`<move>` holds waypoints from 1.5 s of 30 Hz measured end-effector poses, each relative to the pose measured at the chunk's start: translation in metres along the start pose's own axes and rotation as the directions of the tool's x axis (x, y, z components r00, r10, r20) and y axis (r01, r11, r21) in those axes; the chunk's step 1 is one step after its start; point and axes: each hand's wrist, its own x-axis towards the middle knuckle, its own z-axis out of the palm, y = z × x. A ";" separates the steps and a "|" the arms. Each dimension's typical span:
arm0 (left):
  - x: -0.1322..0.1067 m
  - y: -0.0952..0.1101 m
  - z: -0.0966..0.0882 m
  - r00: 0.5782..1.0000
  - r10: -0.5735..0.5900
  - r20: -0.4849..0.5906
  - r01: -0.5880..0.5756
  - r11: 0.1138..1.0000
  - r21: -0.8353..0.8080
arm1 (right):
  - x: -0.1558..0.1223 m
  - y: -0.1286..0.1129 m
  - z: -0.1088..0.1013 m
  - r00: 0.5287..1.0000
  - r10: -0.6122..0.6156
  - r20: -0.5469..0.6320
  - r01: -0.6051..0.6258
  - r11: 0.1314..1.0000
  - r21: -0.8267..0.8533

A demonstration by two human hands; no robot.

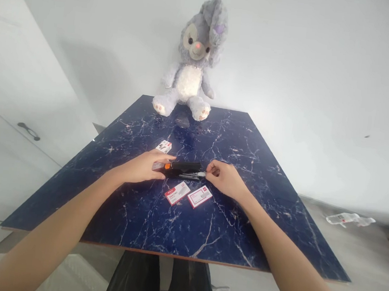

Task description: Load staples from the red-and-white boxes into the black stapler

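Observation:
A black stapler (185, 167) with an orange part near its left end lies across the middle of the table. My left hand (145, 164) grips that left end, thumb on the near side and fingers on the far side. At the right end, where a metal piece sticks out, the curled fingers of my right hand (222, 176) pinch the tip. Just in front of the stapler lie two small red-and-white boxes, one on the left (177, 193) and one on the right (200, 196). Another small white-and-red box (164, 146) stands behind my left fingers.
A grey plush rabbit (191, 78) sits at the far edge of the blue marbled table (120, 221), against the wall. To the left is a white cabinet (18, 99) with a dark handle. A clear plastic wrapper (348, 219) lies on the floor at right.

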 end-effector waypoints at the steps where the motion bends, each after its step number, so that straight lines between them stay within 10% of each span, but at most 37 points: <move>1: 0.000 -0.001 0.001 1.000 0.000 0.000 0.000 1.000 -0.011 | 0.000 0.000 0.002 1.000 -0.004 -0.005 0.004 1.000 0.004; 29: 0.002 0.007 0.004 0.996 0.013 -0.083 -0.006 0.997 0.073 | 0.010 -0.008 0.030 0.993 0.004 -0.114 -0.001 1.000 0.029; 38: 0.012 0.043 0.047 0.971 0.109 -0.215 -0.054 0.968 0.246 | 0.010 -0.003 0.018 0.981 0.073 -0.179 -0.087 0.994 -0.072; 45: -0.004 0.058 0.032 0.993 0.081 0.083 -0.081 0.997 -0.014 | 0.008 -0.001 0.010 0.991 0.072 -0.115 -0.072 0.997 0.005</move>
